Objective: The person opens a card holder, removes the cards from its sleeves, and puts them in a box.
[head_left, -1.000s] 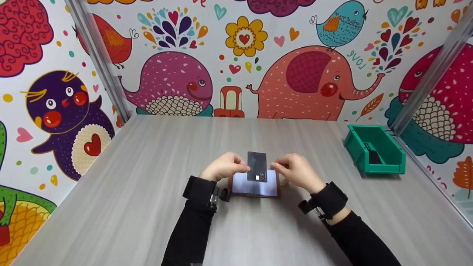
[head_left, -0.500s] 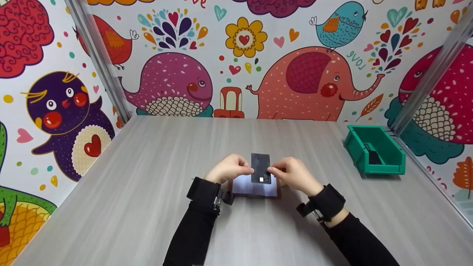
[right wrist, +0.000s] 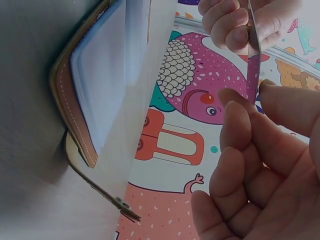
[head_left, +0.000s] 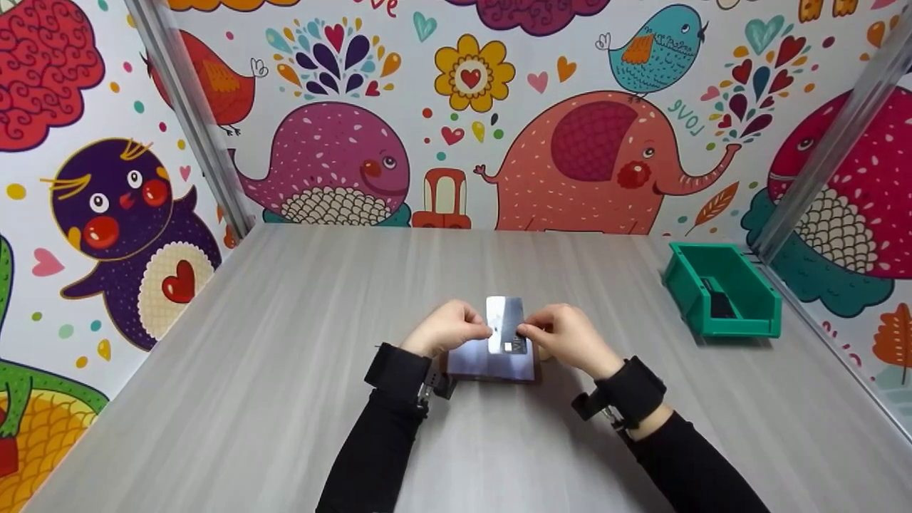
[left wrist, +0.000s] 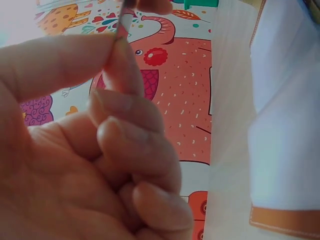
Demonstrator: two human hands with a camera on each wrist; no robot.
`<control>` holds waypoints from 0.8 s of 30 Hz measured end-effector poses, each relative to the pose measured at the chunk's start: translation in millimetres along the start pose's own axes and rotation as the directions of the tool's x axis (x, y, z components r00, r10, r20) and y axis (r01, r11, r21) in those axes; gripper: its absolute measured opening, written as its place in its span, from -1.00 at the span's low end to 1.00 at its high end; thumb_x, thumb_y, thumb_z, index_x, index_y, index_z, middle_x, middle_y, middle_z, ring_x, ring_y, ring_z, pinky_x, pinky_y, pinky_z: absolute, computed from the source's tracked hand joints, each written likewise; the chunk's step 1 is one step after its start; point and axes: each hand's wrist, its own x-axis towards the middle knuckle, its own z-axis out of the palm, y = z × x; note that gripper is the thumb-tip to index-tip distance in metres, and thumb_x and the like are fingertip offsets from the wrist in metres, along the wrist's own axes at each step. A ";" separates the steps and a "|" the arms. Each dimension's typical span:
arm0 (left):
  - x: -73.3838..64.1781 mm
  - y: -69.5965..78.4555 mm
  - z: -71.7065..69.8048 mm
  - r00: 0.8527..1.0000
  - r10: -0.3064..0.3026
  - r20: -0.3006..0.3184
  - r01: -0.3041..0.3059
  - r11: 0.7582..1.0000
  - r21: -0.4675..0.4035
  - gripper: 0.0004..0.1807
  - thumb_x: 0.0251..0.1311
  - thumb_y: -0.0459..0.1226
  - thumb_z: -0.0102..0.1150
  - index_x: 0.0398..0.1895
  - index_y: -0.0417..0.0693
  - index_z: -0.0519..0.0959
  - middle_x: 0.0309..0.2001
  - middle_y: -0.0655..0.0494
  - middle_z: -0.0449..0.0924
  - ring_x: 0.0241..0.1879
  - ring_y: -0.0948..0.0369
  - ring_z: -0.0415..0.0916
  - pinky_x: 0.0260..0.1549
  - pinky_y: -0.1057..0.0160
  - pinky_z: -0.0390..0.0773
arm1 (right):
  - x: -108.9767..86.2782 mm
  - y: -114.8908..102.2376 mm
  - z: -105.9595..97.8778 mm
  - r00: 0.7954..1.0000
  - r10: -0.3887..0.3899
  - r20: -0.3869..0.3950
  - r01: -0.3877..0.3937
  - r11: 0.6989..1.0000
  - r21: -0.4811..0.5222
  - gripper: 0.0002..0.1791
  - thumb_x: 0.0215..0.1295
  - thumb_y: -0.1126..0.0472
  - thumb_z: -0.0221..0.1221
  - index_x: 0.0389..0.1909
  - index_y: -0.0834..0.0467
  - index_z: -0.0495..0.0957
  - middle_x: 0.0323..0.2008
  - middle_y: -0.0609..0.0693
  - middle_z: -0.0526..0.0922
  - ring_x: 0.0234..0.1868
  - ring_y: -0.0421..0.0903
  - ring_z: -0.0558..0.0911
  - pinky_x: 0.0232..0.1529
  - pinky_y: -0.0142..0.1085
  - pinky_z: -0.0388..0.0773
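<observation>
Both hands hold a dark card point(head_left: 506, 322) upright, with "VIP" lettering and a small light square near its lower edge. My left hand point(head_left: 450, 328) pinches its left edge between thumb and index finger, the other fingers curled. On the opposite edge, my right hand point(head_left: 570, 336) pinches with thumb and fingertip. The card point(right wrist: 254, 55) appears almost edge-on in the right wrist view. Below it lies an open card holder point(head_left: 491, 367) with clear sleeves and a brown stitched border, partly hidden behind the card. A strap with a snap point(right wrist: 102, 187) sticks out from its side.
A green bin point(head_left: 744, 326) stands at the right of the grey table point(head_left: 285, 370), with a dark item point(head_left: 721, 303) inside. Printed cartoon panels point(head_left: 335, 157) enclose the back and sides, joined by metal posts point(head_left: 196, 114).
The right hand has come in from just beside the card to pinch its right edge. The card has shifted slightly right and tilted, its face now catching bright light.
</observation>
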 end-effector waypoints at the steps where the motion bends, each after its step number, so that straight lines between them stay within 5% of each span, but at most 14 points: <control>1: 0.0 0.4 0.4 1.000 -0.001 0.000 0.001 1.000 0.009 -0.53 0.17 -0.33 0.22 -0.83 0.06 0.27 -0.76 0.30 0.08 -0.73 0.35 0.02 -0.68 0.38 0.00 | -0.1 -0.2 0.1 1.000 0.006 0.000 -0.006 1.000 0.000 -0.85 0.30 0.21 0.30 -0.45 0.15 0.72 -0.54 -0.12 0.57 -0.53 -0.22 0.45 -0.49 -0.34 0.40; 24: 2.4 -0.3 5.7 0.999 -0.019 -0.040 0.021 0.999 0.040 -0.59 0.20 -0.31 0.26 -0.77 0.04 0.38 -0.73 0.30 0.18 -0.70 0.34 0.09 -0.65 0.37 0.09 | -2.2 2.2 2.3 0.992 0.126 0.017 -0.127 0.985 0.119 -0.65 0.37 0.17 0.22 -0.63 0.17 0.48 -0.70 -0.20 0.32 -0.66 -0.25 0.33 -0.61 -0.37 0.27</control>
